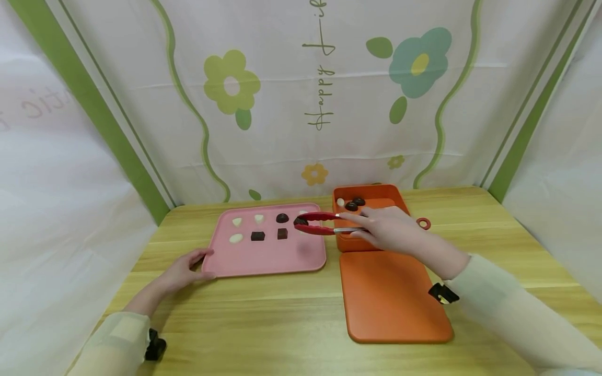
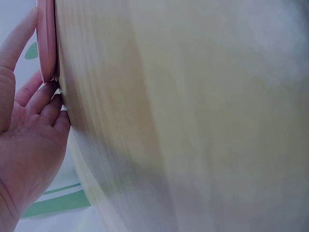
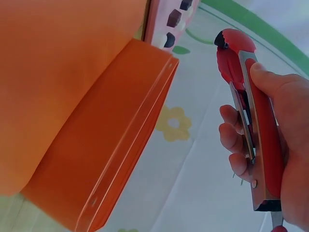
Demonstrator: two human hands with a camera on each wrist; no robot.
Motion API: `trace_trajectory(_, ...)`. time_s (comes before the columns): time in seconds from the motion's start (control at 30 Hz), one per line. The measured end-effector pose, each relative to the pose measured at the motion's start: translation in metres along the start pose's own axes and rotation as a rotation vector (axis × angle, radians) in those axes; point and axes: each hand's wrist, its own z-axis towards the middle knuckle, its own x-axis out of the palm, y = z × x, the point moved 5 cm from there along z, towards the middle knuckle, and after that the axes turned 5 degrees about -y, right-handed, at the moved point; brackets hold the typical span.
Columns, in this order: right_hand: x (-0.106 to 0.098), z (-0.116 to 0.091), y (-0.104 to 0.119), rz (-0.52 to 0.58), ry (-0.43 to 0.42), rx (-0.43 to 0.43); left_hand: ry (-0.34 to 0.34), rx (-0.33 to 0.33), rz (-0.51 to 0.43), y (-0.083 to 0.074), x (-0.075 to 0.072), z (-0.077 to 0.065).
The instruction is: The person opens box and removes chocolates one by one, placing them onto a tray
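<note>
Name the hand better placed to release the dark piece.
Probably the right hand: it grips the red tongs, which pinch the dark piece over the pink tray. The left hand touches that tray's edge.

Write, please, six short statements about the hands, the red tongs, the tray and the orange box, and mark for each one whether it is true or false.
1. The right hand holds the red tongs. True.
2. The red tongs grip nothing. False: a dark piece is between their tips.
3. The left hand touches the edge of the pink tray. True.
4. Every piece on the pink tray is dark. False: white pieces lie there too.
5. The orange lid lies nearer to the person than the orange box. True.
6. The orange box stands on the pink tray. False: it stands to the right of it in the head view.
</note>
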Motion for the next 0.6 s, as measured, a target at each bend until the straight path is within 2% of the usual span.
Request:
trace_trajectory(0.13, 0.005, 0.011, 0.009, 0.001, 0.003, -0.03, 0.004, 0.0, -0.009, 0.0, 0.0, 0.0)
trace_trajectory(0.37, 0.018, 0.03, 0.024, 0.031, 0.078, -0.044, 0.006, -0.003, -0.01, 0.0, 0.0, 0.0)
trace_trajectory(0.6, 0.034, 0.045, 0.038, 0.039, 0.059, -0.117, 0.006, -0.001, -0.012, 0.0, -0.001, 0.0)
